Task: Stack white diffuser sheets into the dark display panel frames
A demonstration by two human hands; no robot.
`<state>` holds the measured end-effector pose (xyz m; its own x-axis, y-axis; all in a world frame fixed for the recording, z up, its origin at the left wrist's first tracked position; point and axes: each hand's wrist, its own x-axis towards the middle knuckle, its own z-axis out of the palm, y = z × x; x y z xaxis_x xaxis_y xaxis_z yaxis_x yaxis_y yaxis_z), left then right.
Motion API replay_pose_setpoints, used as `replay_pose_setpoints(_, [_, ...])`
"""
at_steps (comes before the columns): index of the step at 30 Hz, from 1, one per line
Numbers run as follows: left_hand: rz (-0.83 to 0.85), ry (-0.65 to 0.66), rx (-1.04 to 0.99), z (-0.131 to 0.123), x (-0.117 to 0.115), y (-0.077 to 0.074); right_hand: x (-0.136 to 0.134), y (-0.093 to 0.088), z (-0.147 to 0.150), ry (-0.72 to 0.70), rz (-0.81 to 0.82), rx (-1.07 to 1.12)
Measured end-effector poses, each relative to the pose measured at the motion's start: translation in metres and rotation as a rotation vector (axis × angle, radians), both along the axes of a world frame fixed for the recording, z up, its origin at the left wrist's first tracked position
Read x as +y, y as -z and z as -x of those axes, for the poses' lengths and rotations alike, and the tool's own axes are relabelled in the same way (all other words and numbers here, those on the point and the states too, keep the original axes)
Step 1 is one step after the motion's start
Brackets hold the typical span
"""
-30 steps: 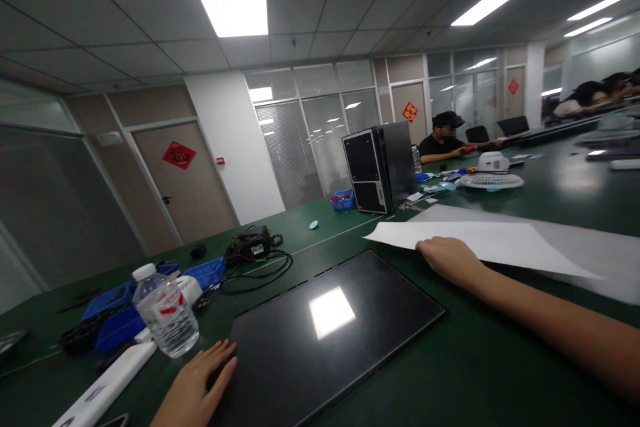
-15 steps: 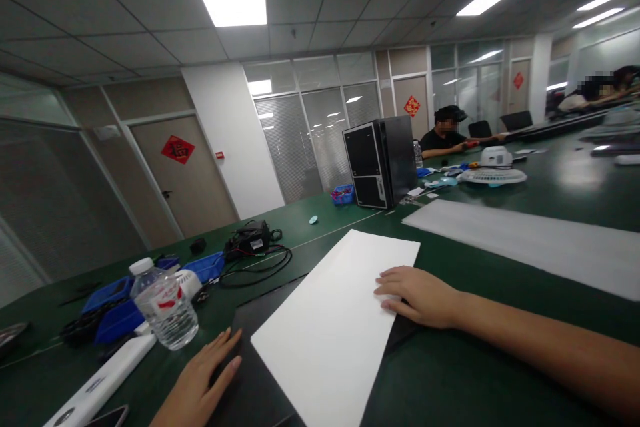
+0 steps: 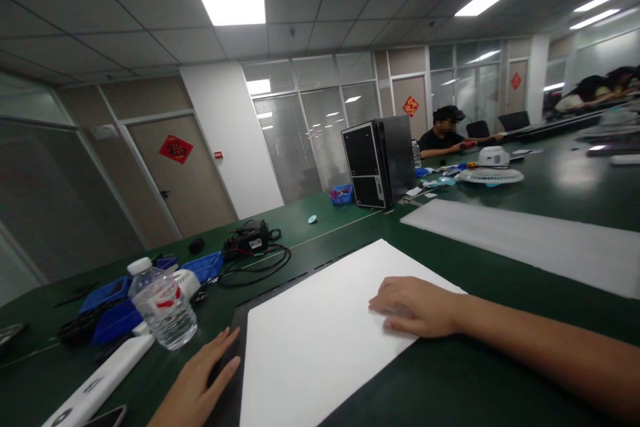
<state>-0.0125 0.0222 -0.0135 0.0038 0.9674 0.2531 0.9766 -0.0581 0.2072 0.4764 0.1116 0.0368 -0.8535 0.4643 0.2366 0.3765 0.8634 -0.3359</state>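
Head view: white sheet beneath right hand.

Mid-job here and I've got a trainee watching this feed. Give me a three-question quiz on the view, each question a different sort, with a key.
1. True or false: the right hand is on the white sheet.
2. Which of these is nearest the left hand?
A) computer tower
B) clear bottle
C) small blue basket
3. Fill in the blank: the white sheet lies over a flat panel whose uncovered border looks ____ in colour.

Key: 1. True. 2. B. 3. Black.
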Motion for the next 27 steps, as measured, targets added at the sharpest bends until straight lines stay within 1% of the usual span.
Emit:
replay_pose_setpoints(5, [-0.014,0.012,0.001,0.0,-0.001,-0.003,-0.007,0.0,0.005,-0.097,0.09,-0.013])
replay_pose_setpoints(7, [-0.026,0.018,0.004,0.0,0.0,-0.004,-0.009,0.001,0.006,-0.117,0.09,-0.029])
replay_pose_setpoints(9, [-0.033,0.017,0.011,0.0,0.001,-0.005,-0.009,0.002,0.005,-0.098,0.064,-0.027])
replay_pose_setpoints(14, [-0.031,0.012,0.036,0.005,0.002,-0.004,-0.001,0.0,-0.004,0.013,0.015,-0.031])
replay_pose_setpoints(16, [-0.033,-0.001,0.056,0.006,0.003,-0.003,0.011,0.002,-0.01,0.03,-0.038,-0.047])
replay_pose_setpoints(18, [-0.022,-0.007,0.084,0.006,0.005,-0.002,0.031,0.006,-0.021,0.084,-0.142,-0.04])
replay_pose_setpoints(19, [-0.013,-0.007,0.098,0.006,0.006,-0.002,0.045,0.009,-0.029,0.148,-0.206,-0.039])
replay_pose_setpoints(20, [-0.006,-0.009,0.111,0.006,0.007,-0.001,0.059,0.011,-0.039,0.25,-0.268,-0.051])
replay_pose_setpoints(22, [-0.004,-0.016,0.124,0.006,0.008,-0.002,0.087,0.017,-0.066,0.543,-0.355,-0.127])
replay_pose_setpoints(23, [-0.011,-0.022,0.122,0.005,0.008,-0.003,0.099,0.021,-0.082,0.711,-0.367,-0.177])
replay_pose_setpoints(24, [-0.023,-0.027,0.115,0.005,0.008,-0.004,0.11,0.024,-0.099,0.839,-0.361,-0.205])
replay_pose_setpoints(26, [-0.047,-0.028,0.092,0.003,0.007,-0.007,0.123,0.031,-0.131,1.026,-0.309,-0.248])
replay_pose_setpoints(27, [-0.056,-0.026,0.079,0.002,0.006,-0.008,0.127,0.035,-0.143,1.081,-0.272,-0.265])
